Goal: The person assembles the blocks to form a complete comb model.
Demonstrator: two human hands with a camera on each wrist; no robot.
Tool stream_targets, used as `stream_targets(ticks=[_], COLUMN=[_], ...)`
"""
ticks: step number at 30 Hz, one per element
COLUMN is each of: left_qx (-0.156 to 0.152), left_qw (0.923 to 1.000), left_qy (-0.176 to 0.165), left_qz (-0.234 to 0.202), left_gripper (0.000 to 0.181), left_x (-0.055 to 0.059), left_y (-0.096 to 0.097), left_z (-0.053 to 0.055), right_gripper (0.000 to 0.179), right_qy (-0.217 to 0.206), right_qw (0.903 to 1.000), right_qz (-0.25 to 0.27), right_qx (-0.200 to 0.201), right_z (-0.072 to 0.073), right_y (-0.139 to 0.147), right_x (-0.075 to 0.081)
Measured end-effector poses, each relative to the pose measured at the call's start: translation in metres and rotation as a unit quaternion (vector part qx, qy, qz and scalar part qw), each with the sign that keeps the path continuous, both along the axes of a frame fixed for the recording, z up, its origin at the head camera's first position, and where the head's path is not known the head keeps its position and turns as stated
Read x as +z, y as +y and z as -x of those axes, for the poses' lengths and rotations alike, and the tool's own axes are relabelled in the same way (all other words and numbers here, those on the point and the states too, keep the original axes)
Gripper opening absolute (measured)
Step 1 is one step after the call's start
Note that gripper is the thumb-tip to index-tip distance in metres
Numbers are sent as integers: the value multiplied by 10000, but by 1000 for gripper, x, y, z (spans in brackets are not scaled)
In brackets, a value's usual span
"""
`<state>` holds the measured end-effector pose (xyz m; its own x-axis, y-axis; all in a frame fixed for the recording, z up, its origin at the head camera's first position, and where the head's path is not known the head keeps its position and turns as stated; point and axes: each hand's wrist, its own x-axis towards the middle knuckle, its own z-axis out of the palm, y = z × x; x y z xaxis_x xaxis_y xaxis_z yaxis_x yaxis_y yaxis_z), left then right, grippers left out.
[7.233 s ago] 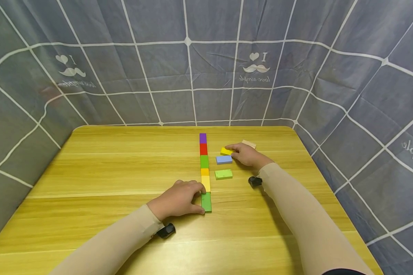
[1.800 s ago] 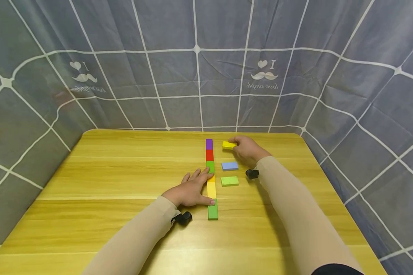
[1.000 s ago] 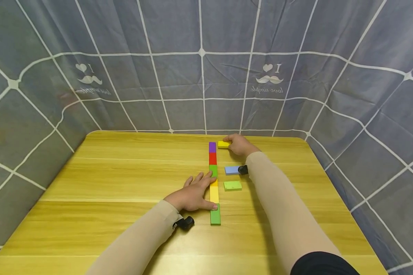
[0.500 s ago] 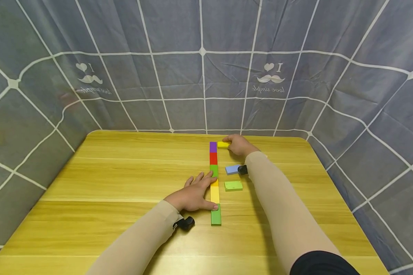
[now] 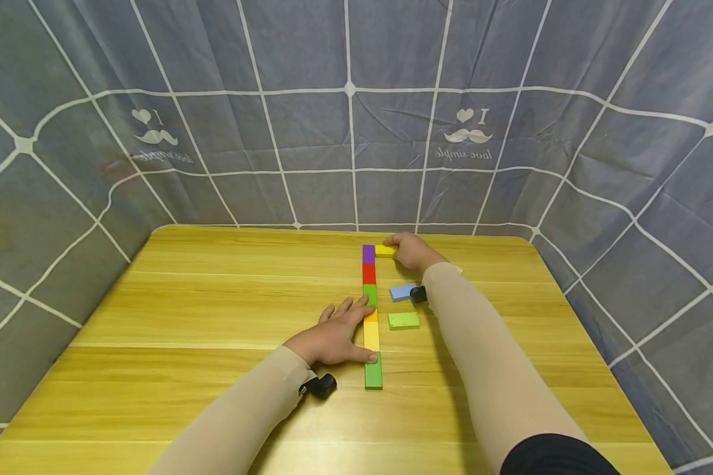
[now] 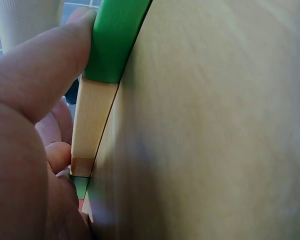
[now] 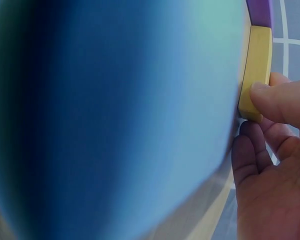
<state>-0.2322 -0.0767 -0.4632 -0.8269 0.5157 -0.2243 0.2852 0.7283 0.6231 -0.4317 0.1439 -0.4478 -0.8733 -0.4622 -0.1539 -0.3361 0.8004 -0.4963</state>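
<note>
- Toward the far edge of the table (image 5: pixel 190 310), your right hand (image 5: pixel 414 252) is pinching the yellow block (image 5: pixel 384 251), with its thumb resting on one face and a finger curling behind.
- That yellow block is lying crosswise to the right of the row, its left end touching the purple block (image 5: pixel 368 254).
- From far to near, your row is running straight: the purple block, the red block (image 5: pixel 369 274), the far green block (image 5: pixel 370 290), the orange block (image 5: pixel 371 316), the pale yellow block (image 5: pixel 371 336) and the near green block (image 5: pixel 373 376), all sitting end to end.
- Left of the row, your left hand (image 5: pixel 331 338) is spreading its fingers apart, clamping nothing; its thumb tip is touching the near green block, and its other fingertips are reaching over the row around the far green and orange blocks.
- Right of the row and apart from it, the blue block (image 5: pixel 401 292) is lying slightly turned, partly hidden by your right wrist camera (image 5: pixel 418 294).
- Nearer than that, the lime block (image 5: pixel 403 321) is lying flat, also apart from the row.
- Beyond the table, a grey curtain (image 5: pixel 309 132) with white lines is hanging.
</note>
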Motion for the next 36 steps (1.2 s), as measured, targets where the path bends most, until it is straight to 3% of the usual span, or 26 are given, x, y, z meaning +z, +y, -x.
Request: stream_targets(ticks=[36], left_qx=[-14], left_qw=[10000], left_qy=[-28], left_qz=[1], left_gripper=[102], left_x=[-2], left_y=[0], left_z=[2], right_gripper=[50], right_qy=[-133], right_qw=[9995], right_qz=[175], right_qx=[-214], right_z=[-1], right_y=[-1], right_x=[-2])
